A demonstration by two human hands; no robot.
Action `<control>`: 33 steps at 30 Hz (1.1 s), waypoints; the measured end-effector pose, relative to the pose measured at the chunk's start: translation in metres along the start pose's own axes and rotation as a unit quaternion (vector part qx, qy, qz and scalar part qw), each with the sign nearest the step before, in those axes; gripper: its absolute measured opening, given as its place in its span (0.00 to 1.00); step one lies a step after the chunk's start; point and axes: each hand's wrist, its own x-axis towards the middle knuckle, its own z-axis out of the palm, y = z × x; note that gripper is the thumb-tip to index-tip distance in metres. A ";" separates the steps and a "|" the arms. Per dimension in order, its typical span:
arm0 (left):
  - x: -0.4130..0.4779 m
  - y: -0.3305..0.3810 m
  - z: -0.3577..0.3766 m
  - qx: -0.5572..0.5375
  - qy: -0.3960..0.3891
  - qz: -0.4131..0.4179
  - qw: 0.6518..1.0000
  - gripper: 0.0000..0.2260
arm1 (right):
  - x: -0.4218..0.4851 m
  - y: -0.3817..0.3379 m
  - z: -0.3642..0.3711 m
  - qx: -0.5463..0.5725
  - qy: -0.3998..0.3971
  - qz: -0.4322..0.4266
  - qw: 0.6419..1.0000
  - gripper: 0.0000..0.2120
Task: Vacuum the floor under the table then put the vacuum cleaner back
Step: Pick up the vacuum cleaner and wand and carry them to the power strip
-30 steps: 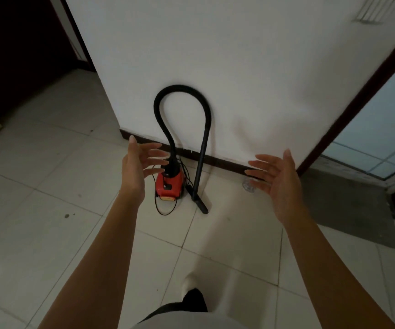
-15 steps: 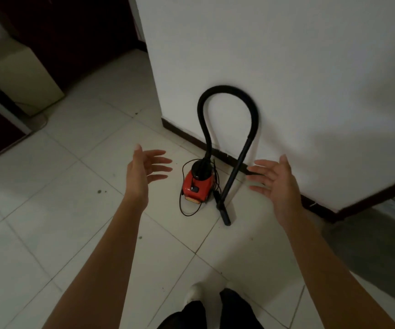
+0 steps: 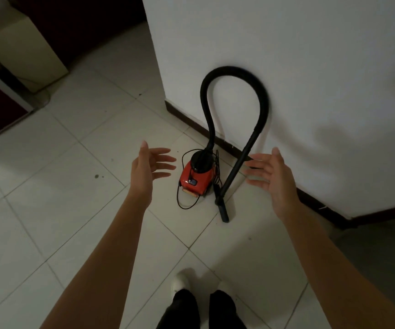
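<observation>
A small red vacuum cleaner [image 3: 196, 181] stands on the tiled floor against a white wall. Its black hose [image 3: 235, 74] arcs up along the wall and comes down as a rigid black tube [image 3: 235, 169] ending in a nozzle [image 3: 223, 211] on the floor. A thin black cord [image 3: 182, 203] loops beside the red body. My left hand [image 3: 146, 169] hovers open just left of the vacuum, palm facing right. My right hand [image 3: 272, 179] is open to the right of the tube, palm facing left. Neither hand touches anything.
The white wall [image 3: 286, 55] with a dark baseboard [image 3: 317, 203] ends at a corner at upper centre. A cream cabinet [image 3: 23, 51] stands at the upper left beside a dark opening. My feet [image 3: 182, 281] stand on the pale tiles at the bottom.
The view has swung left and moved closer, so the vacuum now sits between my two hands. Both hands stay open and spread, lower in the view.
</observation>
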 end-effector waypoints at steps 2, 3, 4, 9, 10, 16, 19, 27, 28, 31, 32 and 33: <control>0.020 -0.025 0.010 0.002 -0.004 -0.005 1.000 0.27 | 0.021 0.021 -0.004 0.003 0.009 0.002 1.000 0.23; 0.031 -0.041 0.015 0.004 -0.006 -0.007 1.000 0.27 | 0.032 0.034 -0.006 0.003 0.016 0.004 1.000 0.22; 0.043 -0.058 0.020 0.007 -0.009 -0.005 1.000 0.27 | 0.043 0.050 -0.008 0.001 0.023 0.003 1.000 0.22; 0.103 -0.158 0.041 0.018 -0.023 0.004 1.000 0.27 | 0.107 0.148 -0.014 -0.004 0.048 -0.004 0.999 0.22; 0.117 -0.182 0.043 0.021 -0.026 0.004 0.999 0.27 | 0.122 0.171 -0.015 -0.003 0.053 -0.007 0.999 0.22; 0.187 -0.315 0.057 0.062 -0.045 0.000 0.997 0.26 | 0.201 0.299 -0.022 -0.015 0.077 -0.026 0.997 0.20; 0.216 -0.360 0.065 0.074 -0.052 0.018 0.996 0.25 | 0.234 0.347 -0.027 -0.022 0.077 -0.035 0.996 0.20; 0.289 -0.422 0.089 0.103 -0.072 0.053 0.991 0.23 | 0.302 0.417 -0.043 -0.038 0.099 -0.074 0.992 0.21; 0.296 -0.427 0.092 0.108 -0.074 0.058 0.990 0.23 | 0.308 0.422 -0.044 -0.042 0.106 -0.080 0.990 0.20; 0.316 -0.440 0.101 0.132 -0.074 0.083 0.985 0.18 | 0.324 0.435 -0.047 -0.061 0.126 -0.103 0.985 0.15; 0.323 -0.444 0.104 0.139 -0.072 0.090 0.984 0.16 | 0.328 0.439 -0.048 -0.059 0.134 -0.109 0.983 0.13; 0.331 -0.447 0.107 0.148 -0.069 0.097 0.982 0.14 | 0.334 0.442 -0.048 -0.055 0.144 -0.115 0.981 0.11</control>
